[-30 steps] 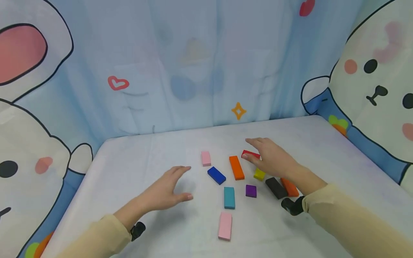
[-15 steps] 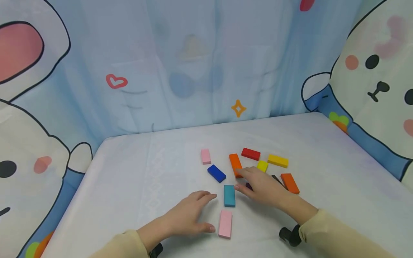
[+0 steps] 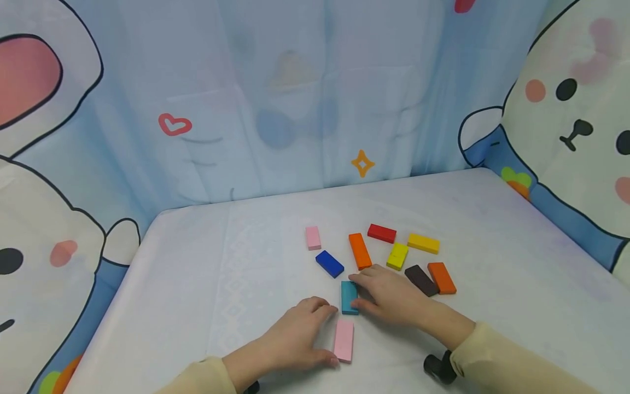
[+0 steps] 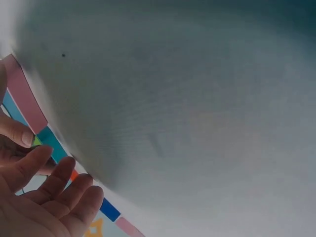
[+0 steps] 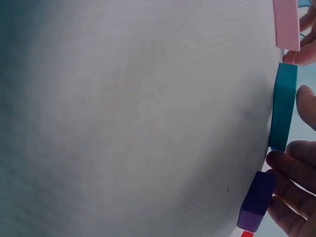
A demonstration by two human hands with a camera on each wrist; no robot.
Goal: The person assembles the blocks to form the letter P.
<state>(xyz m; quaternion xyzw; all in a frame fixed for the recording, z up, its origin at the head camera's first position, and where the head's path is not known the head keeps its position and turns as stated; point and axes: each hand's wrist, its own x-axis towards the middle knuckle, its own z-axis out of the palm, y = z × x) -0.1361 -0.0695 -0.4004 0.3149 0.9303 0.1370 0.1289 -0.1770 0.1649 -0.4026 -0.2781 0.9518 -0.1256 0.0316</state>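
My left hand (image 3: 297,338) is low over the white cloth, left of the near pink block (image 3: 344,341). Its thumb tip is at that block's near end and its index finger is just beyond the far end, fingers spread. My right hand (image 3: 391,295) reaches over from the right to the teal block (image 3: 349,298). Its index finger is by the far end of the teal block and its thumb by the right side. In the right wrist view a purple block (image 5: 258,200) stands beside the right fingers; the head view hides it under that hand.
Beyond the hands lie a blue block (image 3: 330,264), a small pink block (image 3: 313,238), an orange block (image 3: 360,251), a red block (image 3: 381,233) and two yellow ones. A dark block (image 3: 421,280) and a second orange block (image 3: 442,278) lie right. A printed curtain (image 3: 295,109) hangs behind.
My right hand has come back from the red block, nearer and leftward, to the teal block. My left hand has moved right and nearer, to the near pink block. The blocks look unmoved.
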